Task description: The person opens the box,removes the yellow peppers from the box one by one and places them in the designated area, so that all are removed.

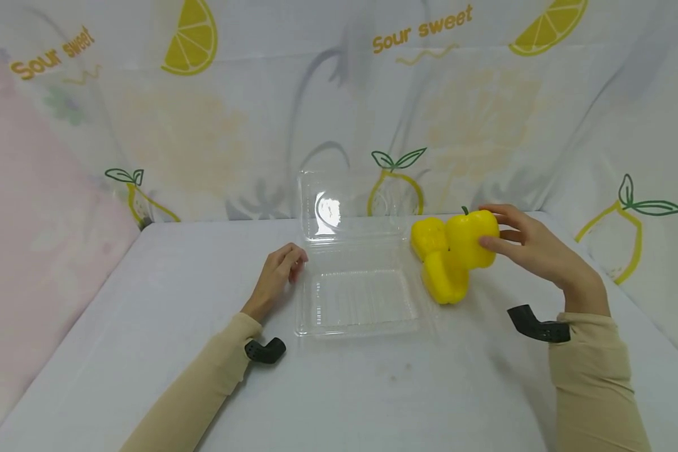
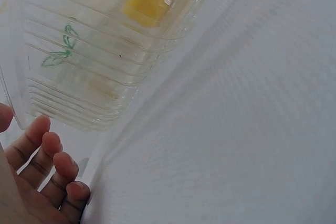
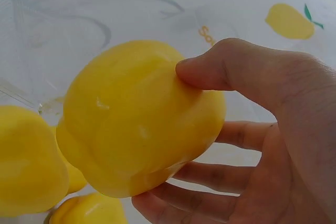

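Note:
My right hand (image 1: 516, 242) grips a yellow bell pepper (image 1: 468, 235) with a green stem, its thumb on one side and fingers on the other. In the right wrist view the held pepper (image 3: 139, 119) is large and glossy. Two more yellow peppers lie beside it: one behind to the left (image 1: 428, 233), one in front (image 1: 445, 282). A clear plastic clamshell box (image 1: 361, 326) stands with its lid (image 1: 350, 207) raised at the back. At the box's left edge, my left hand (image 1: 279, 273) pinches the rim between thumb and forefinger; the other fingers are curled.
A white cloth covers the table (image 1: 344, 395). Behind it hangs a printed curtain (image 1: 260, 113) with lemon drawings. The peppers sit right against the box's right side. Black wrist mounts (image 1: 265, 351) are on both sleeves.

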A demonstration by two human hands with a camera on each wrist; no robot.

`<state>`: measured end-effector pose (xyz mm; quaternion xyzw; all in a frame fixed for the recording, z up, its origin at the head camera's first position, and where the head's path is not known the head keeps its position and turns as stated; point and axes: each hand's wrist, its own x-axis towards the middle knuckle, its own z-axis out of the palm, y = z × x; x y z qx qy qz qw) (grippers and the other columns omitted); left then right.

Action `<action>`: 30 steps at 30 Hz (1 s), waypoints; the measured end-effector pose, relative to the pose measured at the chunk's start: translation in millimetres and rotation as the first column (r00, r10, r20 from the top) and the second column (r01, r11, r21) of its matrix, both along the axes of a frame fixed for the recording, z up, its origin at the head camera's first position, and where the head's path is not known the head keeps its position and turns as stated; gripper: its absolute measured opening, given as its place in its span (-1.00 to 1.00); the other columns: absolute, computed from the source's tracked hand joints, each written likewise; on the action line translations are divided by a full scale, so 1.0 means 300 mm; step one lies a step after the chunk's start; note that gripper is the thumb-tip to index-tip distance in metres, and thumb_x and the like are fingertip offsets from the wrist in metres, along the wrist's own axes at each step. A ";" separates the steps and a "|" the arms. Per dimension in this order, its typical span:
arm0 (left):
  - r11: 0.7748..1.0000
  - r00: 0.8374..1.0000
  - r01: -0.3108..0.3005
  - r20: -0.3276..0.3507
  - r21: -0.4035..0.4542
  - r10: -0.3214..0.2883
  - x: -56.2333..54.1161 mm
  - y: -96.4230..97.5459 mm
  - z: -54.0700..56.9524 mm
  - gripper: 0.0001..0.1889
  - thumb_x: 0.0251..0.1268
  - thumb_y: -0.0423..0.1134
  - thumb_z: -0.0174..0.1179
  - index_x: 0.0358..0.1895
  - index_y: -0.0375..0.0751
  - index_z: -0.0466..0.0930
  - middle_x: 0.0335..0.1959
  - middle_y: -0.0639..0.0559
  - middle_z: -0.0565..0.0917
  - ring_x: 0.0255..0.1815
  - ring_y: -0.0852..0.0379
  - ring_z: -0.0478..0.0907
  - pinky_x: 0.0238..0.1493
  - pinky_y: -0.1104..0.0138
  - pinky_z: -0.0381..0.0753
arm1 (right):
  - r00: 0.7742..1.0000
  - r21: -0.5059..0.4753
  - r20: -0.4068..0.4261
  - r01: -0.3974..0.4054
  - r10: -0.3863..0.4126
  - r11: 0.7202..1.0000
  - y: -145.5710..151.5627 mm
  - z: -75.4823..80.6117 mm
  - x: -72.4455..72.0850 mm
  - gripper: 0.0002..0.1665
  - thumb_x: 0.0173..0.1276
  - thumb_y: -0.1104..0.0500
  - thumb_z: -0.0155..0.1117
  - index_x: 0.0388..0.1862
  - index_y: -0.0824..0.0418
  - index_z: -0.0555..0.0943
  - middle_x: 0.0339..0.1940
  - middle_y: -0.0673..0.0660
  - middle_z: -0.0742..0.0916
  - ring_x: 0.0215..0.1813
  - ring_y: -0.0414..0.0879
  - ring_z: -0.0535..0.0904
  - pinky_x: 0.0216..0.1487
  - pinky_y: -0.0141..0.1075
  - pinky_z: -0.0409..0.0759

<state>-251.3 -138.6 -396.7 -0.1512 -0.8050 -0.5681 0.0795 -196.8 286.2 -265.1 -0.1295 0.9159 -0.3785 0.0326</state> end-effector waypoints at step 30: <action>0.999 1.000 0.017 0.026 -0.033 -0.017 0.073 0.018 0.108 -0.68 0.45 -0.31 -0.17 -0.28 -0.51 0.51 -0.48 -0.42 0.45 -0.53 -0.21 0.40 -0.49 0.36 0.41 | 0.998 0.041 0.059 0.024 -0.027 0.999 0.065 -0.025 -0.005 -0.31 0.40 -0.11 0.07 0.44 -0.08 0.13 0.40 0.04 0.31 0.32 0.18 0.35 0.20 0.12 0.36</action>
